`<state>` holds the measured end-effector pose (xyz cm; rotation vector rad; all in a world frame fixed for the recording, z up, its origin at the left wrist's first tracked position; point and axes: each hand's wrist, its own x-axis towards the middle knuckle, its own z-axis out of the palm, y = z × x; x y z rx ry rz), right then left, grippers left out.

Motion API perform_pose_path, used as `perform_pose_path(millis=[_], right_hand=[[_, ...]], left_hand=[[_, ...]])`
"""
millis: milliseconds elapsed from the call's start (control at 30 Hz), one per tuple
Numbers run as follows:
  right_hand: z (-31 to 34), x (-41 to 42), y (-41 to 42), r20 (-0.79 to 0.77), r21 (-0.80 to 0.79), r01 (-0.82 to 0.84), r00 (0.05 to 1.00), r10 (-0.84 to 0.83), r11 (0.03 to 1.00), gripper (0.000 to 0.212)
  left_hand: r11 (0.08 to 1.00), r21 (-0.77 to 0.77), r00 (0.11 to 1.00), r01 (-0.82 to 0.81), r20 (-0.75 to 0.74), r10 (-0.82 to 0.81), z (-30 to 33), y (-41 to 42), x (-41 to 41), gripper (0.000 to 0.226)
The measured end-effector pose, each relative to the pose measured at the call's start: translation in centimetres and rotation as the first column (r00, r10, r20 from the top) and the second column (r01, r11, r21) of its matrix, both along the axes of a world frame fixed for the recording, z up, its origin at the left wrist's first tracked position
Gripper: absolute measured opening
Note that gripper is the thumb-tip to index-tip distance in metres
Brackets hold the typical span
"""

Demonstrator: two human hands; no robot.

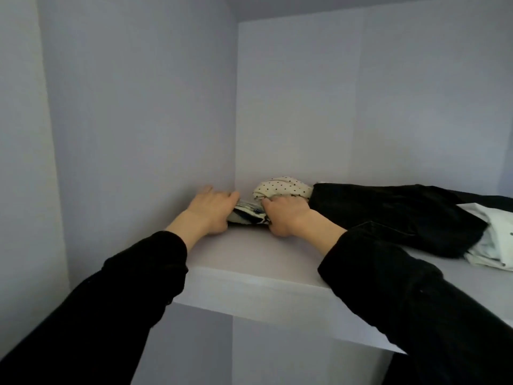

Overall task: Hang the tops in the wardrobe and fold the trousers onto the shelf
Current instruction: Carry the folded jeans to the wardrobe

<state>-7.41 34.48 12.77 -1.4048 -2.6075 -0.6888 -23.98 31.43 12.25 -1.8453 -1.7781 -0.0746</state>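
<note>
A small folded bundle of black-and-white cloth [249,215] lies on the shelf [249,251] in the back left corner, squeezed between both hands. The left hand [211,209] lies over its left end, fingers [231,196] fairly straight toward the wall. The right hand [286,215] grips its right end with curled fingers. Just behind sits a dotted cream garment [280,187]; to the right lie black trousers [388,215] over white cloth [497,245]. Both arms, in black sleeves [133,287], reach forward.
</note>
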Motion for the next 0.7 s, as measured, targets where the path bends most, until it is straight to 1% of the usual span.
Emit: perform_pose_path(millis=[67,133,167,200,233,267,333,400,433,500,567,633,700], right_hand=[[0.3,-0.1,-0.2,0.036,-0.033,0.010,0.999,-0.009,0.999,0.046],[0.7,-0.1,-0.5,0.119,-0.044,0.065,0.991,-0.059,0.997,0.046],[1.0,-0.1,-0.6,0.182,-0.042,0.110,0.978,-0.100,0.993,0.046],[1.4,-0.2,-0.8,0.243,-0.066,0.166,0.959,-0.146,0.984,0.047],[1.8,-0.3,-0.9,0.272,-0.114,0.214,0.946,-0.176,0.970,0.049],[2.1,-0.2,-1.0,0.272,-0.189,0.246,0.943,-0.190,0.951,0.050],[2.8,0.1,-1.2,0.190,-0.350,0.244,0.964,-0.186,0.905,0.049],[3.0,0.4,-1.1,0.110,-0.430,0.191,0.981,-0.159,0.882,0.049],[2.8,0.6,-1.0,0.079,-0.445,0.170,0.985,-0.150,0.879,0.051],[2.2,0.8,-0.8,0.039,-0.422,0.152,0.988,-0.149,0.894,0.054],[1.8,1.2,-0.5,0.004,-0.388,0.143,0.988,-0.153,0.910,0.056],[1.6,1.5,-0.4,-0.035,-0.361,0.115,0.990,-0.136,0.926,0.057],[1.6,2.1,-0.6,-0.105,-0.326,0.059,0.990,-0.098,0.943,0.056]], left_hand=[[0.984,-0.168,0.988,0.051,0.154,-0.025,0.4,0.2,-0.5,0.050],[0.934,-0.340,0.938,0.110,0.347,0.016,1.0,0.1,-0.6,0.061],[0.904,-0.405,0.918,0.135,0.394,0.040,1.3,0.1,-0.4,0.068],[0.886,-0.439,0.917,0.148,0.397,0.044,1.6,0.2,-0.2,0.072],[0.877,-0.458,0.928,0.142,0.371,0.043,1.8,0.4,0.2,0.073],[0.878,-0.461,0.942,0.130,0.335,0.037,1.8,0.6,0.6,0.072],[0.888,-0.451,0.968,0.087,0.249,0.032,1.3,1.4,1.6,0.069],[0.905,-0.423,0.983,0.042,0.179,0.038,0.7,2.4,2.3,0.067],[0.907,-0.419,0.984,0.027,0.170,0.049,0.4,2.7,2.4,0.067],[0.910,-0.413,0.977,0.042,0.207,0.048,0.4,2.9,2.3,0.068],[0.919,-0.382,0.957,0.099,0.291,0.018,0.4,2.4,2.1,0.070],[0.938,-0.303,0.913,0.166,0.408,-0.029,0.1,1.5,1.9,0.072],[0.963,-0.192,0.869,0.189,0.489,-0.073,-0.3,-0.3,1.9,0.072]])
